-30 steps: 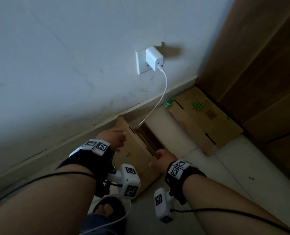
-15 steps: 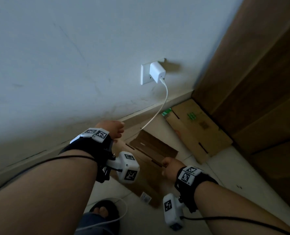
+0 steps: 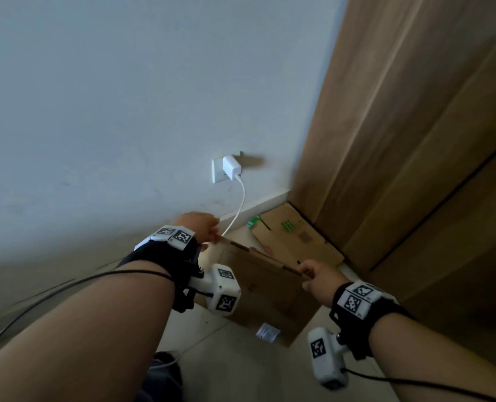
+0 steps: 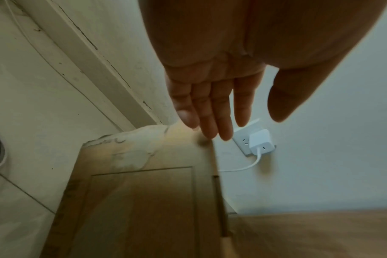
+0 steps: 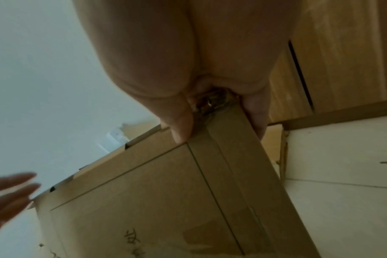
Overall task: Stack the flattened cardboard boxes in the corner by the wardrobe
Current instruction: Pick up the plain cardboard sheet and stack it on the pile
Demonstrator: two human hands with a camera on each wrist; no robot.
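I hold a flattened brown cardboard box [image 3: 265,294] up off the floor, hanging nearly on edge. My right hand [image 3: 316,278] pinches its top right corner, thumb on one face and fingers on the other [image 5: 181,125]. My left hand [image 3: 203,227] is at the top left corner with straight fingers [image 4: 210,120] just touching the box's edge [image 4: 183,139]. Another flattened box [image 3: 296,236] with green print lies on the floor in the corner beside the wooden wardrobe [image 3: 409,140].
A white charger [image 3: 231,168] sits in a wall socket, and its cable [image 3: 239,204] hangs down behind the held box's left end. A white skirting board [image 4: 95,62] runs along the wall. Pale floor tiles [image 3: 241,369] lie below, with my foot [image 3: 165,364] near the bottom.
The box has been lifted from lying low on the floor to hanging upright from its top edge. Both hands rose with it, and my view tilted up toward the wall.
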